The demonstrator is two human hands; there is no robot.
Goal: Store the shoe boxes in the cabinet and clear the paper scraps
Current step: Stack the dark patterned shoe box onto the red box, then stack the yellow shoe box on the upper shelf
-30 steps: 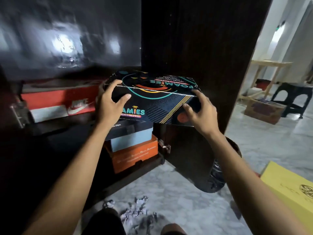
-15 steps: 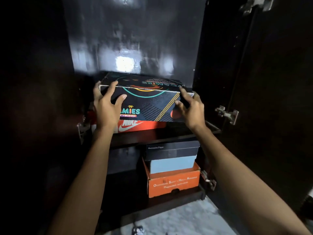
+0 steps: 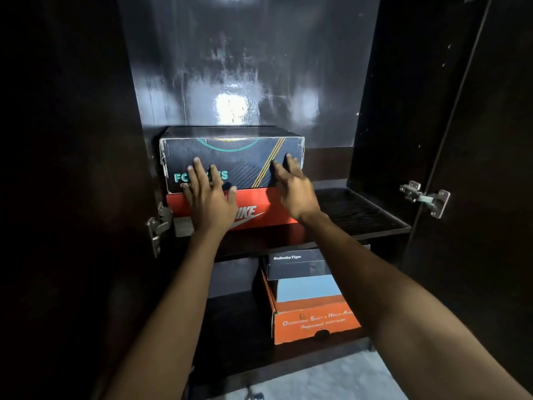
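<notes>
A dark patterned shoe box (image 3: 236, 157) lies on top of a red Nike box (image 3: 259, 209) on the upper shelf of the dark cabinet (image 3: 372, 215). My left hand (image 3: 207, 197) lies flat against the patterned box's front face, fingers spread. My right hand (image 3: 294, 186) presses flat on the same face near its right end. Neither hand grips the box. On the lower shelf a black and pale blue box (image 3: 302, 275) sits on an orange box (image 3: 314, 321). A bit of paper scrap (image 3: 253, 395) shows on the floor at the bottom edge.
Both cabinet doors stand open, with metal hinges at the left (image 3: 157, 226) and right (image 3: 427, 197). The upper shelf has room to the right of the stacked boxes. The lower shelf has dark room left of the orange box. Pale marble floor (image 3: 331, 379) lies below.
The patterned box went from held in both hands to resting on the red box, pushed back into the shelf. My hands let go of its sides and now press flat on its front.
</notes>
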